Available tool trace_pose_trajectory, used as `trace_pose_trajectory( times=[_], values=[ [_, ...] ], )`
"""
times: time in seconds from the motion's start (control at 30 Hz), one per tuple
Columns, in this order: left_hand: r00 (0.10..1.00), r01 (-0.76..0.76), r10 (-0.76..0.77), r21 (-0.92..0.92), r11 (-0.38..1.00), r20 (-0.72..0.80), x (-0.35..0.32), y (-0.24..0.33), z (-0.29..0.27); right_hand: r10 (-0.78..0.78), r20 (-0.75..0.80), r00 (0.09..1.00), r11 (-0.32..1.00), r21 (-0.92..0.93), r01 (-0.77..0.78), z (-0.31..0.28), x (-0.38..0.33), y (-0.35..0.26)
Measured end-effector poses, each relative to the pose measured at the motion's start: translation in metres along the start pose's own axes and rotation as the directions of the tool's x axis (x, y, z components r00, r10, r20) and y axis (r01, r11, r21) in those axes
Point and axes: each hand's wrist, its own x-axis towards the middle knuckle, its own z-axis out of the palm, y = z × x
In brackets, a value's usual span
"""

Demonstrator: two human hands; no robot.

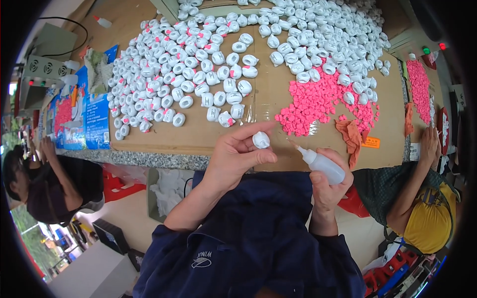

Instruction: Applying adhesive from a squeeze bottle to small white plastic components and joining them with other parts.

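Between the thumb and fingers of my left hand [233, 158] is a small white rounded plastic piece [261, 140], held above the table's near edge. My right hand [332, 181] is wrapped round a translucent squeeze bottle [324, 167], its thin nozzle tilted up and left toward the white piece but apart from it. Beyond my hands, a heap of small pink pieces [310, 102] lies on the cardboard. Many white pieces with pink bits on them [164, 74] spread over the left, and a larger pile of white pieces [318, 30] fills the far right.
An orange cloth [351, 140] lies by the right of the cardboard-covered table [198, 145]. A blue printed sheet [97, 121] is at the left. One person works at the left [54, 184], another at the right [422, 213]. A bin with white bags [171, 191] stands below the table edge.
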Motion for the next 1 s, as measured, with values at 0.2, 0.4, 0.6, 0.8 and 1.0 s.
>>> trace_pose_trajectory(
  times=[0.2, 0.4, 0.6, 0.8, 1.0],
  values=[
    [0.998, 0.027, -0.034, -0.113, 0.993, -0.053, -0.002, 0.001, 0.0, -0.035, 0.025, 0.999, 0.997, -0.064, 0.037, -0.002, 0.002, -0.003],
    [0.998, 0.008, -0.007, 0.013, 1.0, -0.063, -0.003, -0.005, -0.009, 0.079, 0.035, 0.996, 0.993, -0.092, -0.076, 0.003, 0.002, -0.012],
    [0.998, 0.004, -0.006, -0.018, 1.0, -0.068, -0.003, -0.005, -0.008, 0.163, 0.049, 0.985, 0.978, -0.143, -0.155, 0.005, 0.001, -0.011],
    [0.997, 0.009, -0.01, -0.011, 1.0, -0.073, -0.003, -0.005, -0.008, 0.183, 0.05, 0.982, 0.975, -0.137, -0.175, 0.006, 0.001, -0.012],
    [0.996, 0.015, -0.016, -0.013, 1.0, -0.086, -0.003, -0.005, -0.009, 0.181, 0.051, 0.982, 0.976, -0.134, -0.173, 0.005, 0.0, -0.011]
  ],
)
